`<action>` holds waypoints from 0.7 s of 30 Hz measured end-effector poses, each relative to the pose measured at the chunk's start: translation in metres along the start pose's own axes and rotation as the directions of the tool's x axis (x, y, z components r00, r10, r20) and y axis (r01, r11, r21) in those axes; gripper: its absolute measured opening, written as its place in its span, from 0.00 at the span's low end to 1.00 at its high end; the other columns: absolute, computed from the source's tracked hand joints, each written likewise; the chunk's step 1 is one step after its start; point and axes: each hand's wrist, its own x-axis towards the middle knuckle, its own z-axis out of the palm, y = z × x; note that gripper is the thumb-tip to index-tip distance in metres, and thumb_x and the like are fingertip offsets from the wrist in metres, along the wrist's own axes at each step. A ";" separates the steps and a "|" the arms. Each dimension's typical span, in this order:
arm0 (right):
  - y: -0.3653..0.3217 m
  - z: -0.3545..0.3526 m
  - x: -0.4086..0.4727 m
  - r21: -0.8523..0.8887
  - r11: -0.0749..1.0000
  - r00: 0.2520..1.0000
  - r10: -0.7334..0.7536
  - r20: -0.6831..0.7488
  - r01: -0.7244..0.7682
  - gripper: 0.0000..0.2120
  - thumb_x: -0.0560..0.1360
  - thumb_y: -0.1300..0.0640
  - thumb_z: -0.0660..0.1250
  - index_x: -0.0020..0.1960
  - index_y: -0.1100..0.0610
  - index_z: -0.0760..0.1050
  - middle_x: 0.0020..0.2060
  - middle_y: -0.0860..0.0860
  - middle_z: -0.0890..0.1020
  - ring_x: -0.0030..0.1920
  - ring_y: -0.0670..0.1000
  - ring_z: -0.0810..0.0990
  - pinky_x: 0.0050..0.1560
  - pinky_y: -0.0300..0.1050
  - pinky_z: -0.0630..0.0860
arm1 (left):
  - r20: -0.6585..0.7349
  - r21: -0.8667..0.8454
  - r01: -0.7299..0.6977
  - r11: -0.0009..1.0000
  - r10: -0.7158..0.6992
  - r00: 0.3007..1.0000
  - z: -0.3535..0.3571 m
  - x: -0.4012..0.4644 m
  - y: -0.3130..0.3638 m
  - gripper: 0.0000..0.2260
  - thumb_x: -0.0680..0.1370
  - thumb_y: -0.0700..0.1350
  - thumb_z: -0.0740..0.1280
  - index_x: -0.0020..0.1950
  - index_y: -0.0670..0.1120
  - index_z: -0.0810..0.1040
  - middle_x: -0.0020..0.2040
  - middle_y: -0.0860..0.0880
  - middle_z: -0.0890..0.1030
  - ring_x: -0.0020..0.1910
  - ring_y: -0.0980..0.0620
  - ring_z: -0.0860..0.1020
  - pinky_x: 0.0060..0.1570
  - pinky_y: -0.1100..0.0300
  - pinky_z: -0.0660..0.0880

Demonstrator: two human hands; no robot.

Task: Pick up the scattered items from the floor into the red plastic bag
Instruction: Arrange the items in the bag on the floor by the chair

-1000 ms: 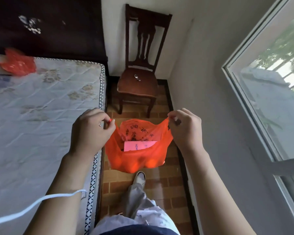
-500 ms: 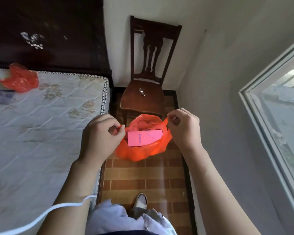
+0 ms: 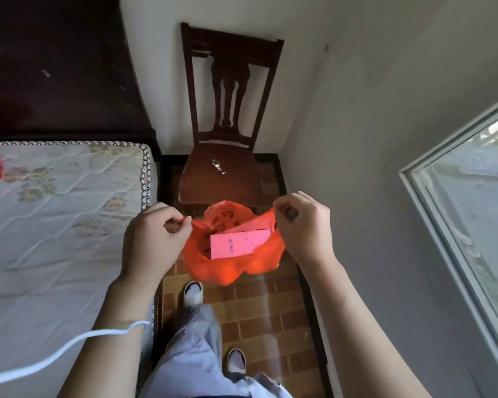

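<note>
The red plastic bag [image 3: 230, 262] hangs open above the brick floor [image 3: 259, 320], just in front of a wooden chair [image 3: 224, 156]. A pink box [image 3: 237, 244] lies inside it, over rounded orange shapes at the bottom. The left hand [image 3: 153, 242] pinches the bag's left handle in a closed grip; the right hand [image 3: 302, 225] pinches the right handle likewise. A small metal thing [image 3: 218, 166] rests on the chair seat. A mattress [image 3: 58, 214] lies to the left, a window [image 3: 472, 225] to the right.

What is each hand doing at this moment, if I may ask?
Left hand: pinching the red plastic bag.
Right hand: pinching its other handle.
</note>
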 end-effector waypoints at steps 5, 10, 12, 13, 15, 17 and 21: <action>-0.001 0.032 0.048 -0.050 0.995 0.996 0.086 -0.009 -0.087 0.09 0.71 0.70 0.72 0.44 0.57 0.85 0.38 0.41 0.80 0.36 0.37 0.77 0.39 0.25 0.69 | 0.139 -0.027 0.016 1.000 -0.013 0.990 0.034 0.057 -0.026 0.10 0.73 0.44 0.77 0.35 0.48 0.79 0.36 0.54 0.78 0.36 0.51 0.77 0.37 0.54 0.75; 0.004 0.061 0.087 -0.065 0.988 0.990 0.139 -0.032 -0.140 0.09 0.71 0.70 0.72 0.44 0.57 0.85 0.38 0.42 0.80 0.35 0.37 0.76 0.40 0.25 0.68 | 0.231 -0.045 -0.013 0.999 0.023 0.973 0.069 0.105 -0.044 0.10 0.74 0.45 0.77 0.36 0.48 0.79 0.37 0.54 0.78 0.36 0.50 0.78 0.36 0.52 0.76; 0.007 0.068 0.093 -0.060 0.985 0.986 0.162 -0.035 -0.164 0.09 0.71 0.69 0.72 0.44 0.57 0.85 0.38 0.42 0.80 0.35 0.37 0.76 0.41 0.25 0.69 | 0.253 -0.064 -0.052 0.997 0.067 0.965 0.081 0.118 -0.045 0.10 0.74 0.44 0.77 0.36 0.47 0.79 0.37 0.53 0.78 0.35 0.50 0.78 0.36 0.52 0.76; 0.010 0.071 0.095 -0.056 0.984 0.985 0.169 -0.033 -0.171 0.09 0.71 0.69 0.72 0.44 0.57 0.85 0.38 0.42 0.80 0.35 0.38 0.76 0.40 0.26 0.69 | 0.259 -0.073 -0.066 0.995 0.083 0.962 0.086 0.123 -0.045 0.10 0.74 0.44 0.77 0.36 0.47 0.79 0.37 0.53 0.78 0.35 0.50 0.78 0.36 0.52 0.76; 0.019 0.073 0.095 -0.049 0.982 0.983 0.183 -0.021 -0.183 0.09 0.71 0.69 0.72 0.44 0.56 0.85 0.38 0.42 0.81 0.35 0.41 0.77 0.39 0.30 0.72 | 0.263 -0.088 -0.072 0.994 0.093 0.960 0.095 0.129 -0.044 0.10 0.74 0.42 0.77 0.36 0.46 0.79 0.36 0.53 0.78 0.35 0.50 0.78 0.36 0.53 0.75; 0.031 0.075 0.094 -0.046 0.983 0.984 0.180 -0.017 -0.180 0.09 0.71 0.69 0.72 0.43 0.56 0.85 0.39 0.44 0.82 0.35 0.46 0.77 0.39 0.36 0.75 | 0.258 -0.092 -0.069 0.993 0.090 0.962 0.104 0.129 -0.044 0.10 0.73 0.41 0.77 0.36 0.46 0.79 0.36 0.52 0.78 0.35 0.49 0.77 0.36 0.52 0.74; 0.063 0.086 0.088 -0.030 0.983 0.984 0.180 0.003 -0.180 0.10 0.71 0.69 0.73 0.43 0.55 0.84 0.38 0.43 0.82 0.35 0.44 0.76 0.40 0.37 0.75 | 0.250 -0.070 -0.054 0.996 0.070 0.966 0.119 0.118 -0.049 0.11 0.74 0.41 0.77 0.35 0.46 0.77 0.36 0.52 0.76 0.33 0.52 0.72 0.35 0.55 0.68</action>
